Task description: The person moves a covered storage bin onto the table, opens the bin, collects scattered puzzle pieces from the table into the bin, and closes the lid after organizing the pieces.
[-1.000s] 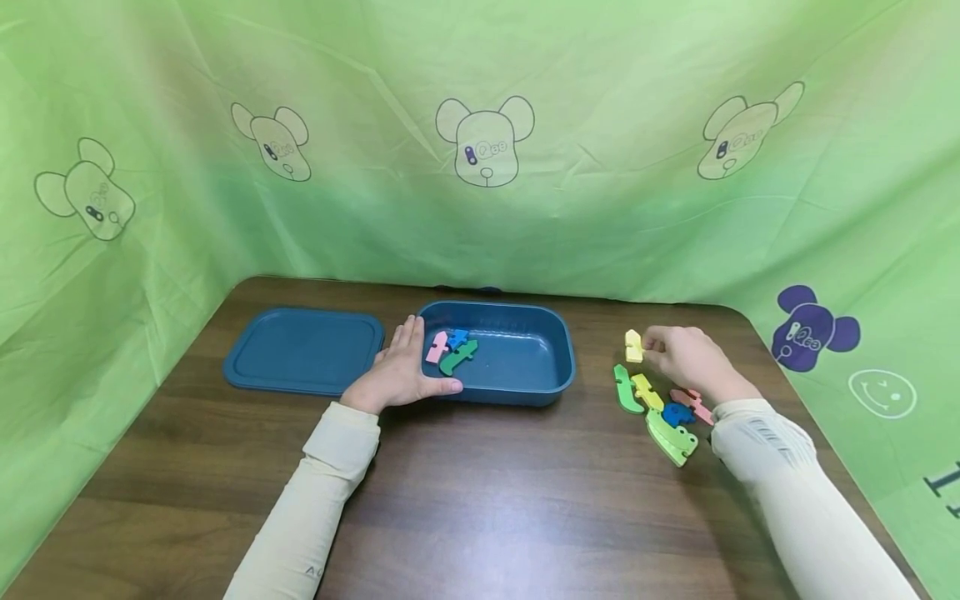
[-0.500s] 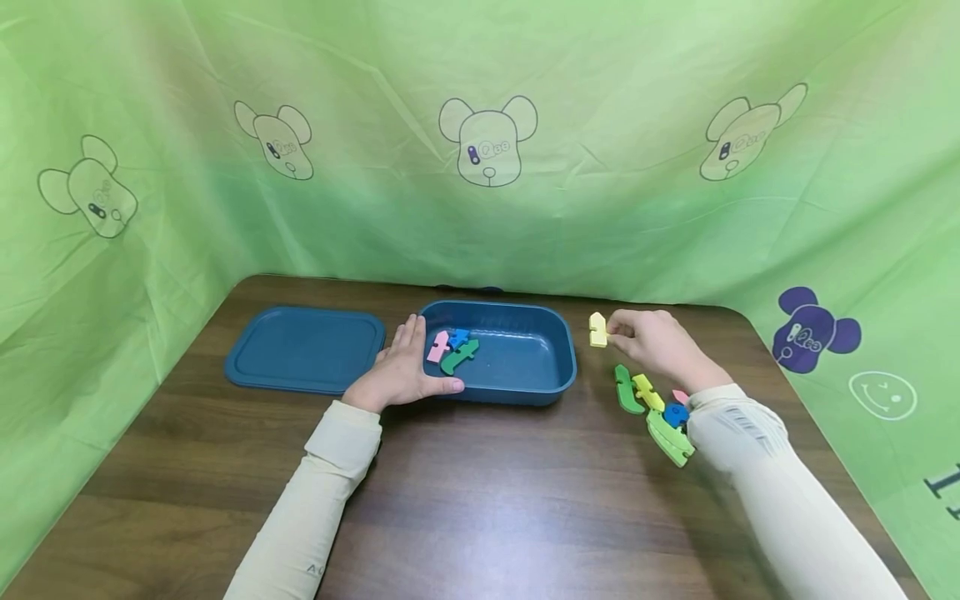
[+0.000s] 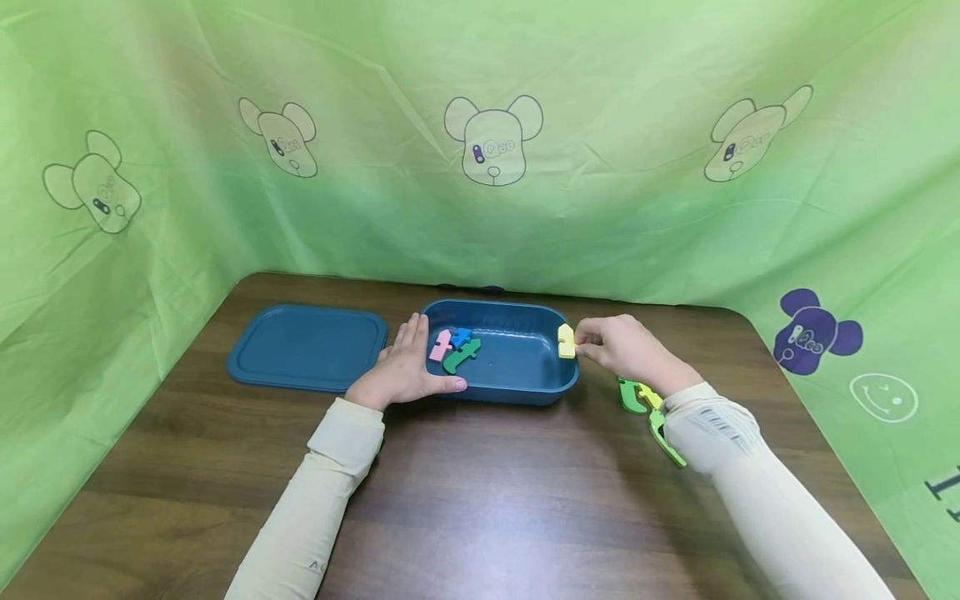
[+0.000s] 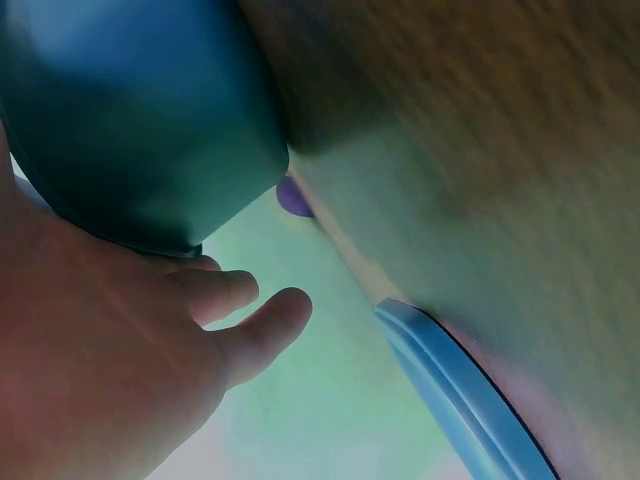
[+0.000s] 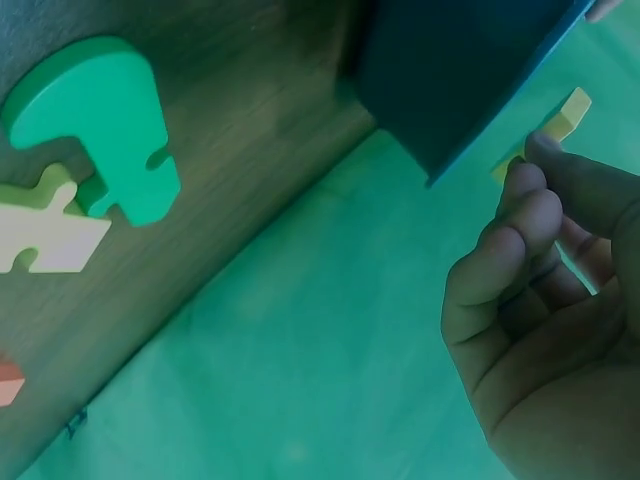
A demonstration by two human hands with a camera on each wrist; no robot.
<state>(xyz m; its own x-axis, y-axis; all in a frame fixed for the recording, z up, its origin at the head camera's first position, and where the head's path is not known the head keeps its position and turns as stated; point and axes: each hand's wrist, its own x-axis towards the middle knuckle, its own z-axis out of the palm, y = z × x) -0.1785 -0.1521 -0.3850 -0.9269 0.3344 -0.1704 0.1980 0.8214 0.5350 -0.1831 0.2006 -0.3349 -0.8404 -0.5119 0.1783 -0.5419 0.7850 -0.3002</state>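
Note:
My right hand [image 3: 626,348] pinches a pale yellow puzzle piece [image 3: 566,342] between thumb and fingertips, over the right rim of the blue box [image 3: 525,385]. The right wrist view shows the yellow piece [image 5: 566,116] at the thumb tip, above the box wall [image 5: 455,85]. My left hand [image 3: 405,367] rests against the box's left end, fingers straight and thumb along the front rim. Inside the box, at the left, lie a pink piece [image 3: 440,345], a blue piece [image 3: 460,337] and a dark green piece [image 3: 462,357].
A flat blue lid [image 3: 307,348] lies left of the box. Right of it are a green piece [image 3: 632,397], a yellow piece [image 3: 649,395] and a light green piece [image 3: 664,437], partly under my right forearm. A green printed curtain [image 3: 495,233] stands behind the wooden table [image 3: 480,492].
My right hand has carried the pale yellow piece leftward from beside the loose pieces to the box's right rim. My left hand has stayed against the box.

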